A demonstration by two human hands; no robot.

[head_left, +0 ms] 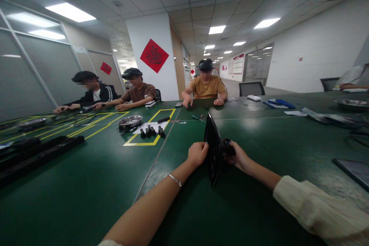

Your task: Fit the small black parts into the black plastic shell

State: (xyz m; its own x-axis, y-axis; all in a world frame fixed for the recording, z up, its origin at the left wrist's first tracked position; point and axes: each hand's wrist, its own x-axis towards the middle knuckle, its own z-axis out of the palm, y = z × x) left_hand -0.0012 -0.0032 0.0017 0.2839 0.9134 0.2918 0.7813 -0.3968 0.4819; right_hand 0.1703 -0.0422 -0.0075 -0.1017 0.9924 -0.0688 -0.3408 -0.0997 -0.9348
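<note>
Held upright above the green table point(178, 207) is a thin black panel point(212, 153), seen nearly edge-on. A chunky black part point(227, 146) sticks out from its right side; I cannot make out its exact kind. My left hand point(198, 153), with a bracelet on the wrist, pinches the panel from the left. On the other side my right hand point(239, 157) is closed around the chunky part, its fingers partly hidden behind it.
Several black cylindrical pieces point(151, 131) stand by a white paper inside yellow tape, near a metal bowl point(130, 122). Pliers point(198, 117) lie ahead. A dark flat tablet-like thing point(353, 171) is at right, a black tray point(43, 155) at left. Several people sit around the table.
</note>
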